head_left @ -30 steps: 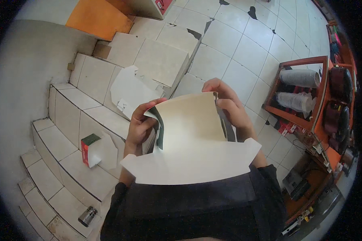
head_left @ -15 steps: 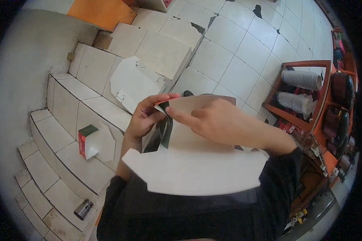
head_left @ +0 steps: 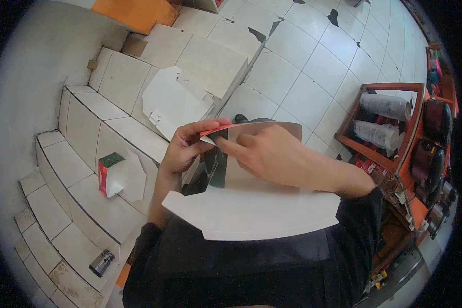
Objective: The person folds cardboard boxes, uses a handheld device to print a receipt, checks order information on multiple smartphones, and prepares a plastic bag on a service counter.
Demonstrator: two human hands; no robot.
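Note:
A cardboard box blank [head_left: 256, 218], white with a brown-grey inner panel and dark green and red at its left corner, is held half folded in front of my chest. My left hand [head_left: 187, 146] pinches its upper left corner, with thumb and fingers on either side of the edge. Over the far panel, my right hand [head_left: 264, 149] has curled fingers, and its index finger pokes into the fold at that same corner. The right fingertips are partly hidden by the card.
A flat white cardboard piece [head_left: 172, 100] lies on the tiled step beyond my left hand. A red, green and white folded carton [head_left: 113, 172] and a dark glass [head_left: 101, 263] sit on lower steps. At right, an orange-framed cabinet [head_left: 346, 136] holds stacked cups [head_left: 385, 105].
The blank's near flap has tipped up and shifted slightly right. Its far edge has bowed, showing more red at the corner, and my right index finger has moved deeper into the fold.

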